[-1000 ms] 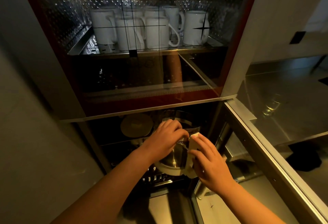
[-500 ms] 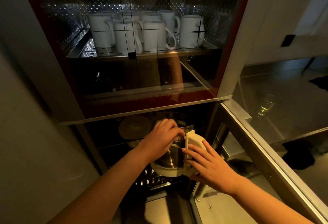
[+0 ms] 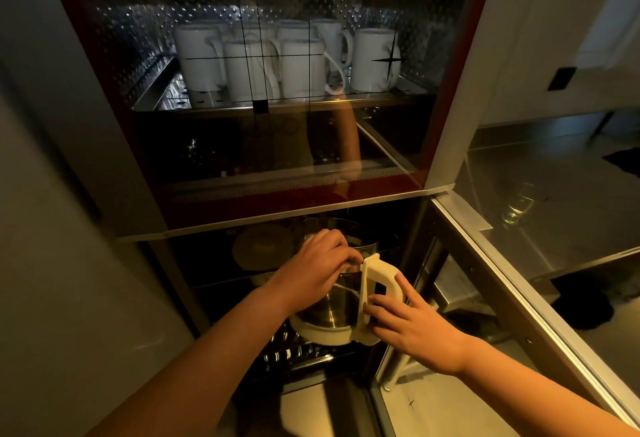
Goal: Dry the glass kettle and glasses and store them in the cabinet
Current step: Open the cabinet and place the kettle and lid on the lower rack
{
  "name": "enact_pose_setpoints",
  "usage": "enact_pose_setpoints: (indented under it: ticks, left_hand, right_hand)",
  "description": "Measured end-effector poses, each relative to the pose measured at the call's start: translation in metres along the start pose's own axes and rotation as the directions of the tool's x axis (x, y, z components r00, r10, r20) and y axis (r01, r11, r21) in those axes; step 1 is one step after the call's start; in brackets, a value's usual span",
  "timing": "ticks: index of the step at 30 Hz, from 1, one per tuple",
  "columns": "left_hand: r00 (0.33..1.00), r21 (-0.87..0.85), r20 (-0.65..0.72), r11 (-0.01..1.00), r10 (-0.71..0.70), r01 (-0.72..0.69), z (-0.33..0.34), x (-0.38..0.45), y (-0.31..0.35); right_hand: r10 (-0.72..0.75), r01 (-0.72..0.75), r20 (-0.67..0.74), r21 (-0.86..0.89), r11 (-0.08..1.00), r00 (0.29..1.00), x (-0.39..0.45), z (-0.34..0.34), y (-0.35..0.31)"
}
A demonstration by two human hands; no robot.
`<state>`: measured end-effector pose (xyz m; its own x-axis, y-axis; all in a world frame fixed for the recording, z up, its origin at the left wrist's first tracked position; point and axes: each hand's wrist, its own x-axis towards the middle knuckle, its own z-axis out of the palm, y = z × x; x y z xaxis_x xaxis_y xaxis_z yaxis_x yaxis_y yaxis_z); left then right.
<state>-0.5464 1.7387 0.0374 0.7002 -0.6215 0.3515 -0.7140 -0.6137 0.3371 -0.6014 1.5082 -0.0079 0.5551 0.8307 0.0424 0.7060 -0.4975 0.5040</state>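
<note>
The glass kettle (image 3: 330, 315), with a cream base and cream handle (image 3: 375, 274), sits on the wire rack in the cabinet's lower compartment. My left hand (image 3: 311, 270) curls over the kettle's top rim, fingers gripping it. My right hand (image 3: 405, 322) lies against the handle's outer side with straight fingers touching it. A clear glass (image 3: 517, 206) shows through the open glass door on the right, lying on a steel surface.
Several white mugs (image 3: 298, 62) stand on the upper shelf behind the closed glass front (image 3: 277, 145). A round lid (image 3: 261, 249) and a glass container (image 3: 332, 228) sit behind the kettle. The lower door (image 3: 519, 298) hangs open to the right.
My right hand has let go of the handle's top and slid down its outer side, fingers now straight. The kettle has settled slightly lower on the rack. The left hand stays on the rim.
</note>
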Motion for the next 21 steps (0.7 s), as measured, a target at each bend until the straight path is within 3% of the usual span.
enact_pose_setpoints:
  ticks: [7, 14, 18, 21]
  left_hand:
    - [1.000, -0.013, 0.024, 1.000, -0.002, 0.002, -0.006, 0.005, -0.003]
    - [0.995, -0.051, 0.098, 0.998, -0.034, 0.039, -0.007, 0.010, -0.004]
    - [0.996, -0.038, 0.078, 0.998, -0.046, 0.049, -0.006, 0.012, -0.003]
    - [0.999, -0.006, 0.030, 0.999, -0.046, 0.046, -0.006, 0.014, -0.004]
  right_hand:
    - [-0.058, 0.057, -0.038, -0.008, 0.998, 0.998, 0.003, -0.005, 0.003]
    - [-0.217, 0.216, -0.157, -0.027, 0.976, 0.963, 0.010, -0.008, -0.003]
    - [-0.215, 0.214, -0.131, -0.018, 0.977, 0.968, 0.011, -0.008, -0.002]
    - [-0.208, 0.205, -0.199, -0.040, 0.978, 0.958, 0.013, -0.011, -0.001]
